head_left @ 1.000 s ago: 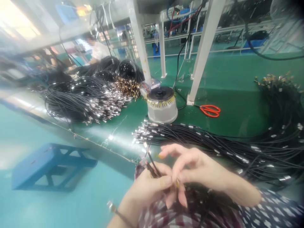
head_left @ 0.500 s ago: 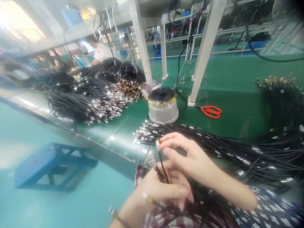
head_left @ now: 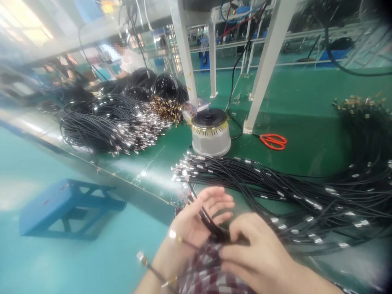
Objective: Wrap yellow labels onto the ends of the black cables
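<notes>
My left hand (head_left: pixel 202 212) is palm up near the bench edge, its fingers loosely stretched. Several thin black cables (head_left: pixel 208 222) lie across its palm, their upper ends rising past the fingers. Close beside it, my right hand (head_left: pixel 257 249) is curled round black cables at my lap; its grip is partly hidden. Loose cable ends with metal connectors (head_left: pixel 141 257) stick out over my left wrist. Beyond my hands, a long bundle of black cables (head_left: pixel 260 173) with silvery tips lies on the green bench top (head_left: pixel 153 163).
A grey-white round device (head_left: pixel 211 141) with a black top stands by the bench legs (head_left: pixel 263 69). Orange-handled scissors (head_left: pixel 273 141) lie to its right. Coiled cable piles (head_left: pixel 92 126) are at left, more cables (head_left: pixel 370 134) at right. A blue stool (head_left: pixel 52 208) stands on the floor; a person (head_left: pixel 130 59) sits farther back.
My right hand has moved down from the connector it was touching to the cables at my lap. My left hand's fingers have uncurled, baring the palm.
</notes>
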{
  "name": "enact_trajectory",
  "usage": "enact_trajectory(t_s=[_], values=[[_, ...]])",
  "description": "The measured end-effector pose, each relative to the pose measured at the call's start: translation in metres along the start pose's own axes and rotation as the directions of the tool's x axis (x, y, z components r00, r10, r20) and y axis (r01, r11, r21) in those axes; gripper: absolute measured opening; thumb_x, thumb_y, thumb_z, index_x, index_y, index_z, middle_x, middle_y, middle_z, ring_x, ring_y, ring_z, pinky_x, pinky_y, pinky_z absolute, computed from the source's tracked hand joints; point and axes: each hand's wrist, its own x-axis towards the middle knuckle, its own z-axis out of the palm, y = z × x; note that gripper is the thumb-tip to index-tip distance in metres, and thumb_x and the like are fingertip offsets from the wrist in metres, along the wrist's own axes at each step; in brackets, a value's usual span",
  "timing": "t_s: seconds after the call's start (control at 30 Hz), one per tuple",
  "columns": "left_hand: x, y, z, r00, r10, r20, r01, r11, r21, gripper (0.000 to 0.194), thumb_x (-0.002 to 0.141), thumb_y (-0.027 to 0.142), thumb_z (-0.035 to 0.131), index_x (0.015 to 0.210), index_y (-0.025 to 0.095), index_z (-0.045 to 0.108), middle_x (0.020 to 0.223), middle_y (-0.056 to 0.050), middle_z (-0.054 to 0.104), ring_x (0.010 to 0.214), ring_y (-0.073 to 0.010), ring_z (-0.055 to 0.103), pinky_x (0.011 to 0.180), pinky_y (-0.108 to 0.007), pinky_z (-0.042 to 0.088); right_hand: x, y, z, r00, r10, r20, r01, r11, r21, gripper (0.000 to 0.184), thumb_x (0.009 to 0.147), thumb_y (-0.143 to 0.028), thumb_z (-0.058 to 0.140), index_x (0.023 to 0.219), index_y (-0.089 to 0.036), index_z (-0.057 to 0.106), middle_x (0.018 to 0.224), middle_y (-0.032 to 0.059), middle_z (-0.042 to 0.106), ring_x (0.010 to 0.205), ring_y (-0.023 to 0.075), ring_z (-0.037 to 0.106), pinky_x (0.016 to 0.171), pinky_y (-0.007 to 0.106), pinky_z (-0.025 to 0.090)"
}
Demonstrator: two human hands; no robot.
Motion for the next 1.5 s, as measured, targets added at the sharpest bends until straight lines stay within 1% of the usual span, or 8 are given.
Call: enact_trajectory(t_s=[0.13,0.3,0.57,0.73,0.9,1.1,1.3,1.5], values=[[0.000,0.004,0.001,1.000,-0.025,0.002,0.025,0.999,0.025,0.039,0.082,0.036,0.068,0.110,0.008,0.068,0.108,-0.018,0.068,0.111,-0.0301,0.057,0.099,-0.043,0.042,-0.005,0.000,-0.004,0.983,-0.151,0.104,0.147,0.988,0.048,0.019,0.090,-0.032,0.063,0.076,-0.021,0.068,0.080,0.0018,0.061,0.074,0.0167,0.054,0.066,0.033,0.041],[-0.004,0.002,0.010,0.998,0.022,-0.067,-0.018,0.998,0.067,0.035,0.085,0.036,0.065,0.108,0.009,0.071,0.104,-0.013,0.069,0.102,-0.0244,0.060,0.093,-0.033,0.045,0.023,-0.001,-0.005,0.966,0.203,-0.158,-0.185,0.975,0.124,0.010,0.076,-0.019,0.078,0.082,-0.020,0.069,0.084,0.0036,0.057,0.083,0.0196,0.054,0.073,0.035,0.044],[-0.010,-0.002,0.017,0.987,0.063,-0.147,-0.047,0.993,0.109,0.033,0.087,0.039,0.061,0.103,0.013,0.073,0.106,-0.010,0.068,0.102,-0.0236,0.057,0.092,-0.033,0.044,0.048,-0.002,0.006,0.889,0.457,-0.034,-0.378,0.772,0.511,0.016,0.078,-0.008,0.069,0.070,-0.021,0.067,0.081,0.0000,0.054,0.085,0.0172,0.058,0.076,0.033,0.048],[-0.012,-0.004,0.023,0.970,0.064,-0.236,-0.039,0.993,0.108,0.039,0.082,0.047,0.067,0.104,0.016,0.072,0.109,-0.009,0.065,0.104,-0.0252,0.055,0.095,-0.035,0.042,0.047,-0.004,0.003,0.913,0.402,-0.063,-0.351,0.856,0.379,0.013,0.074,-0.012,0.074,0.076,-0.024,0.070,0.085,0.0006,0.057,0.089,0.0203,0.056,0.081,0.039,0.045],[-0.012,-0.002,0.024,0.976,0.050,-0.211,-0.034,0.996,0.082,0.041,0.080,0.049,0.069,0.103,0.015,0.072,0.113,-0.010,0.064,0.121,-0.0318,0.048,0.108,-0.041,0.032,0.050,-0.005,0.004,0.877,0.478,0.056,-0.436,0.740,0.512,0.016,0.079,-0.012,0.068,0.067,-0.022,0.067,0.079,-0.0006,0.054,0.086,0.0174,0.057,0.079,0.035,0.046],[-0.013,-0.005,0.026,0.965,0.062,-0.255,-0.049,0.997,0.058,0.041,0.079,0.047,0.070,0.108,0.018,0.070,0.111,-0.008,0.065,0.122,-0.0331,0.048,0.112,-0.046,0.027,0.051,-0.010,0.002,0.924,0.378,-0.061,-0.328,0.864,0.381,0.016,0.076,-0.008,0.070,0.069,-0.022,0.063,0.083,-0.0014,0.059,0.087,0.0184,0.056,0.080,0.038,0.040],[-0.014,-0.004,0.025,0.972,0.067,-0.224,-0.055,0.997,0.058,0.043,0.080,0.048,0.068,0.108,0.015,0.070,0.116,-0.010,0.063,0.126,-0.0337,0.044,0.112,-0.044,0.026,0.051,-0.006,0.001,0.910,0.411,0.057,-0.392,0.805,0.445,0.018,0.081,-0.009,0.063,0.070,-0.022,0.058,0.087,-0.0010,0.060,0.092,0.0190,0.057,0.082,0.037,0.041],[-0.013,-0.004,0.027,0.963,0.046,-0.264,-0.032,0.998,0.059,0.044,0.079,0.050,0.069,0.109,0.017,0.070,0.107,-0.008,0.064,0.121,-0.0335,0.047,0.112,-0.048,0.024,0.051,-0.009,0.000,0.931,0.360,-0.056,-0.319,0.880,0.353,0.016,0.077,-0.009,0.068,0.074,-0.023,0.062,0.094,-0.0005,0.062,0.095,0.0202,0.057,0.085,0.040,0.038]])
